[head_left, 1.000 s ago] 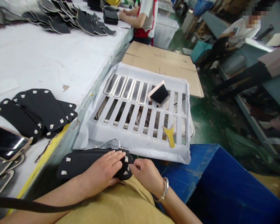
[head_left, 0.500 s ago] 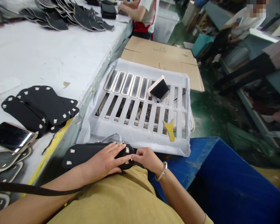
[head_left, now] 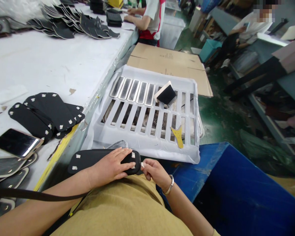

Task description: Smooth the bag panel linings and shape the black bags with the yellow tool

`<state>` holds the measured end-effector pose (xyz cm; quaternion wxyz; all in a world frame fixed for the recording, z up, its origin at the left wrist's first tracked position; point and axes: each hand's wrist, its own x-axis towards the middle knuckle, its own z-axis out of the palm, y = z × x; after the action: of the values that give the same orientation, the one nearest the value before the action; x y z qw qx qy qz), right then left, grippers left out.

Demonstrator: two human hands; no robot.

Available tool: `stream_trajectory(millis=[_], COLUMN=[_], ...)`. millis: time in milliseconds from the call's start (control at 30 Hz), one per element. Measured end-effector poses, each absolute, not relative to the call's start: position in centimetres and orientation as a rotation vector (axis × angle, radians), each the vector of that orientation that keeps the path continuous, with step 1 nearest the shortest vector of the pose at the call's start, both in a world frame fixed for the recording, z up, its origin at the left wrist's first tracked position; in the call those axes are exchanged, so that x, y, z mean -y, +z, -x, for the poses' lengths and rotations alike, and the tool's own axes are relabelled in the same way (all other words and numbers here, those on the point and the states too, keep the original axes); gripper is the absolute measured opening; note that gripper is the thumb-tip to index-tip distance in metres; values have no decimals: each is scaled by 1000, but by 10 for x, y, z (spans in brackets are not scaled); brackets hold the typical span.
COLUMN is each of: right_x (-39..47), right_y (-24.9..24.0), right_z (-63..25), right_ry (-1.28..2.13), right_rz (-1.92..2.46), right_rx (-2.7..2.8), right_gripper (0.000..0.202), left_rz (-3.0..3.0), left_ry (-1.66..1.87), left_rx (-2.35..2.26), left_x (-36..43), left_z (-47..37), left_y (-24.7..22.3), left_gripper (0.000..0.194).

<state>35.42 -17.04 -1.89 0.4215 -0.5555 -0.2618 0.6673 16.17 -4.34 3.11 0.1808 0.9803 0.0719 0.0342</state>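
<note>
A black padded strip with white tabs near its ends lies between my body and the slotted white tray. My left hand rests flat on its right part, fingers spread. Just off the strip's right end, my right hand is pinched on a small white piece. On the table at the left, more black strips with the same white tabs lie fanned out. A yellow notched piece and several white-edged dark pieces rest on the tray.
A phone lies on dark pieces on the white table. Beyond the tray is cardboard; a blue bin stands at my right. A small stand sits on the tray. People are farther off.
My right hand has moved slightly right, away from the strip's end, with the white piece between its fingers. My left hand has shifted a little left. The view has shifted slightly.
</note>
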Motion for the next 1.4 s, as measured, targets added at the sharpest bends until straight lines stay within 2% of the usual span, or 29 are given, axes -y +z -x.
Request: stream_trajectory(millis=[267, 500, 700, 833, 1000, 1167, 1267, 1333, 1367, 1400], right_x=[166, 162, 162, 155, 149, 148, 150, 150, 150, 150], right_y=[-5, -2, -11, -10, 1, 10, 14, 16, 17, 19], right_z=[-345, -341, -351, -355, -353, -347, -349, -353, -355, -357], right_ry=[1591, 1552, 1669, 1610, 1348, 1064, 1068, 1098, 1069, 1009], right_rz=[1635, 1723, 1517, 1582, 1831, 1996, 2035, 2013, 1982, 1935], right_rx=[766, 764, 682, 771, 1161, 1407, 1434, 1433, 1460, 1522], right_gripper=[32, 30, 40, 35, 28, 29, 28, 20, 23, 35], left_rz=[-2784, -2806, -2814, -2814, -2767, -2644, -2621, -2623, -2625, -2625], left_ry=[67, -15, -108, -115, -65, -44, -51, -60, -58, -53], left_rx=[-208, -300, -361, -370, -379, -413, -491, -540, -556, -563], left_x=[45, 47, 48, 47, 46, 44, 43, 42, 42, 42], left_z=[-163, -173, -181, -180, -175, -164, -153, -147, -145, -144], left_y=[39, 41, 42, 39, 35, 40, 41, 40, 39, 39], left_gripper=[38, 65, 64, 65, 64, 87, 94, 95, 96, 96])
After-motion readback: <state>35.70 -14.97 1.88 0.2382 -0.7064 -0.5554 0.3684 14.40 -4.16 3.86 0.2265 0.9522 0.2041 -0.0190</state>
